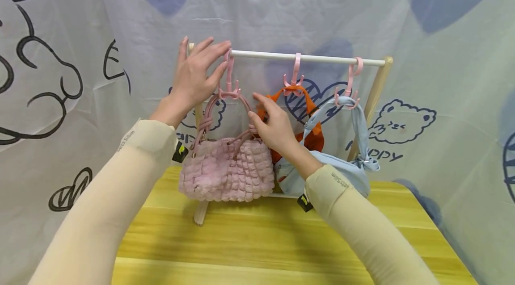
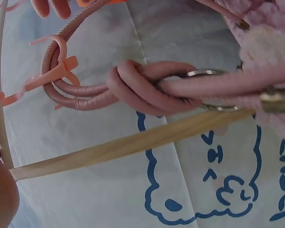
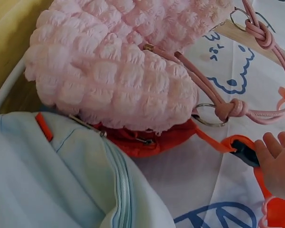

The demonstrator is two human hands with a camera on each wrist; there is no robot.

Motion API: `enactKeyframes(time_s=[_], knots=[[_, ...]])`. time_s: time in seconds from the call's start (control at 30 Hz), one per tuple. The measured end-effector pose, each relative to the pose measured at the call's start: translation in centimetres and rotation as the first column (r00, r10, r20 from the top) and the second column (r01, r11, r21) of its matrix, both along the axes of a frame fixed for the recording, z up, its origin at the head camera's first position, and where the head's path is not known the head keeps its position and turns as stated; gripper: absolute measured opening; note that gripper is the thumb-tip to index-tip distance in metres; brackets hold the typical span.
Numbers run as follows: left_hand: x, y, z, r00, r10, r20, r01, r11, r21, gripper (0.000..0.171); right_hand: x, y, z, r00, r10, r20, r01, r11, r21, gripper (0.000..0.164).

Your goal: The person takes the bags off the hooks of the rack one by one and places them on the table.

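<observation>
A pink quilted handbag (image 1: 229,171) hangs by its knotted handles (image 2: 133,88) from the left pink hook (image 1: 229,75) on a white rail. My left hand (image 1: 199,70) is at the rail's left end, fingers extended, with the fingertips right at the top of that hook. Beside the bag's right handle is my right hand (image 1: 275,126), its fingers fairly straight and holding nothing. In the right wrist view its fingertips overlap the strap of an orange bag (image 3: 152,142). The orange bag hangs from the middle hook (image 1: 295,70), partly hidden behind the pink one.
A light blue bag (image 1: 330,166) hangs from the right hook (image 1: 349,81). The white rail (image 1: 261,55) runs between wooden posts (image 1: 380,84) of a stand on a yellow wood-grain table (image 1: 241,240). Behind is a printed cloth (image 1: 314,3).
</observation>
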State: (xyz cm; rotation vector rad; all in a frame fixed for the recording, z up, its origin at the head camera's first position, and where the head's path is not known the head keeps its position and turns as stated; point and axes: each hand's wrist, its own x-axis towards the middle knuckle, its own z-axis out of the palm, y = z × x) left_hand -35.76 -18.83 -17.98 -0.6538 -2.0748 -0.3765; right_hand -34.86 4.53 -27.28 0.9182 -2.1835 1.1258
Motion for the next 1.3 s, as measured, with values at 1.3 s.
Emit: enactKeyframes(time_s=[1.3], knots=[[-1.4, 0.6, -0.7, 0.993, -0.095, -0.070, 0.106, 0.977, 0.183, 0.037, -3.4, -4.3, -1.6, 0.987, 0.118, 0.105, -0.073, 0.930, -0.360, 0.035]])
